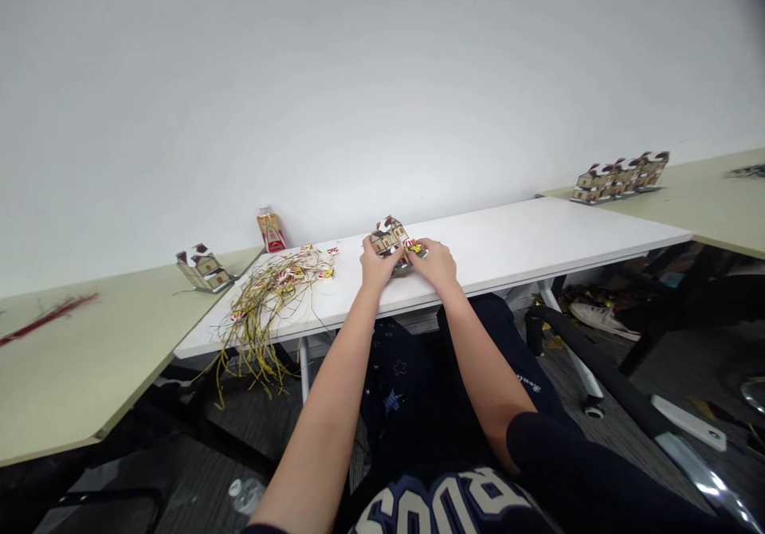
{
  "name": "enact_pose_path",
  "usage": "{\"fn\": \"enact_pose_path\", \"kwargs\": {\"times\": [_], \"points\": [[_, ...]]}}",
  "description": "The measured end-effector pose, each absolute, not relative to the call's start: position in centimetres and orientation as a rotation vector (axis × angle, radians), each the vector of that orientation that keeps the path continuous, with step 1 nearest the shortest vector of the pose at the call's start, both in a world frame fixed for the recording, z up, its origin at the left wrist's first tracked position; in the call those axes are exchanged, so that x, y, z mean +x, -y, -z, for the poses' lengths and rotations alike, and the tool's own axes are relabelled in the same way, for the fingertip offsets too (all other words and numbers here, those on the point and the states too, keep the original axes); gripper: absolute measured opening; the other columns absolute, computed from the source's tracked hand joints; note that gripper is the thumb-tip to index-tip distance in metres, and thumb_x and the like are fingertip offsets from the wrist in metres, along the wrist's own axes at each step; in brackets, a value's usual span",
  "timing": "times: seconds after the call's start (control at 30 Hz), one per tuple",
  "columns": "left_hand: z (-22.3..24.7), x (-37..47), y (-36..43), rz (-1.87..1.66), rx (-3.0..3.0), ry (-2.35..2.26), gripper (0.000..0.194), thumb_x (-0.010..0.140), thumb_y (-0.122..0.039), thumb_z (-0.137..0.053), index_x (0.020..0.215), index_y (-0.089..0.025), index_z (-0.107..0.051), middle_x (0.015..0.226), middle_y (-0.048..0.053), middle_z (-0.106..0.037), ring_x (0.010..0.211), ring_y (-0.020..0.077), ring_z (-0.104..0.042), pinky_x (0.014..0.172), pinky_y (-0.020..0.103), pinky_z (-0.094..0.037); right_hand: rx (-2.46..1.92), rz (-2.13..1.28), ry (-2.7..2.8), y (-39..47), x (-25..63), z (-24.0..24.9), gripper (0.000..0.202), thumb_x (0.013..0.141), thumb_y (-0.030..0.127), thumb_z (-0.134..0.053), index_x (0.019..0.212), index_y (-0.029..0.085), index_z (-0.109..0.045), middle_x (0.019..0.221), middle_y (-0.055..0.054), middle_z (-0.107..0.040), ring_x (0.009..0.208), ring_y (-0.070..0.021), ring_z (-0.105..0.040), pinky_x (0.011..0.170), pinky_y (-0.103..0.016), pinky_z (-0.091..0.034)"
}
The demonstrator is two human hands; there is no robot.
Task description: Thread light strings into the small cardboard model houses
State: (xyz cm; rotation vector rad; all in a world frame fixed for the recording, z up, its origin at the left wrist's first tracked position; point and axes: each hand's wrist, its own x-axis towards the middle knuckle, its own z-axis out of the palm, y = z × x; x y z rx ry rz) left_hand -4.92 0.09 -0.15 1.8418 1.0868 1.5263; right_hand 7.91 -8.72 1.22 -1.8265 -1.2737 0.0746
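Head view: house (pixel 387 235) held up over the near half of the white table (pixel 490 235), between both hands, its long axis roughly left to right. Left hand (pixel 375 265): fingers wrapped round the house's left end, thumb across the front; firm hold. Right hand (pixel 437 263): at the opposite end, fingers bent and partly closed, fingertips at a small striped piece (pixel 412 245) by the house's front right. Whether they pinch the piece or only the base: cannot tell. House body lies nearer the left hand, striped piece nearer the right; the piece sits just left of the right hand. Wire bundle (pixel 263 303) well to the left, spilling over the table's near edge.
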Motion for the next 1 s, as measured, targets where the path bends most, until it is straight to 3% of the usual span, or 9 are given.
{"fn": "enact_pose_path", "kwargs": {"times": [1.0], "points": [[0.06,-5.03,-0.04,-1.510,1.872,-1.070,0.069,0.066,-0.037,-0.084,0.124,-0.021,-0.049,0.113,0.009,-0.070,0.104,0.0232,-0.067,0.093,0.037,-0.052,-1.784,-0.034,1.388,8.83,8.31,-0.89,0.034,0.089,0.045,-0.058,0.115,0.027,-0.071,0.114,-0.006,-0.068,0.105,-0.0233,-0.062,0.087,-0.032,-0.048]]}}
